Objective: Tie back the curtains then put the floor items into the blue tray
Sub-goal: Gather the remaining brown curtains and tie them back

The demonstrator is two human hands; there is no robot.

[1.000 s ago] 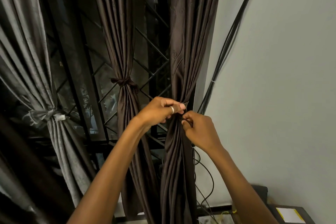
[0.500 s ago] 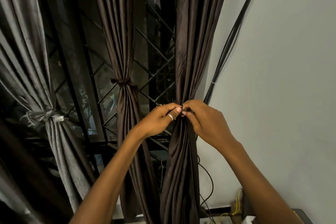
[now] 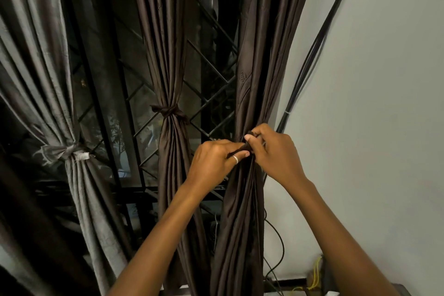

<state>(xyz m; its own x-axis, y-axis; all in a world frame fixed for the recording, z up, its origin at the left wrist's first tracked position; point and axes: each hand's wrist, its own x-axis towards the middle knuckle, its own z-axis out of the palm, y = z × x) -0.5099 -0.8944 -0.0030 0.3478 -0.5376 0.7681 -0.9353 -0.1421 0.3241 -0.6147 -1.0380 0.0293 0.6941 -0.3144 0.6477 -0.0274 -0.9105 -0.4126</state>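
A dark brown curtain (image 3: 254, 60) hangs gathered next to the white wall. At its waist both hands pinch a dark brown tie-back strip (image 3: 249, 145). My left hand (image 3: 216, 158), a ring on one finger, holds the strip from the left. My right hand (image 3: 276, 154) grips it from the right, thumb on top. A second brown curtain (image 3: 168, 55) in the middle is bound with a knotted tie (image 3: 169, 112). A grey curtain (image 3: 36, 55) on the left is bound with a grey tie (image 3: 64, 152). The blue tray and floor items are out of view.
Behind the curtains is a window with a black diamond-pattern grille (image 3: 211, 94). Black cables (image 3: 312, 55) run down the white wall (image 3: 372, 103) beside the right curtain. Yellow wires (image 3: 314, 276) lie low at the right.
Both hands have shifted slightly up along the right curtain. My right hand has come over the top of the tie strip, closer to my left hand.
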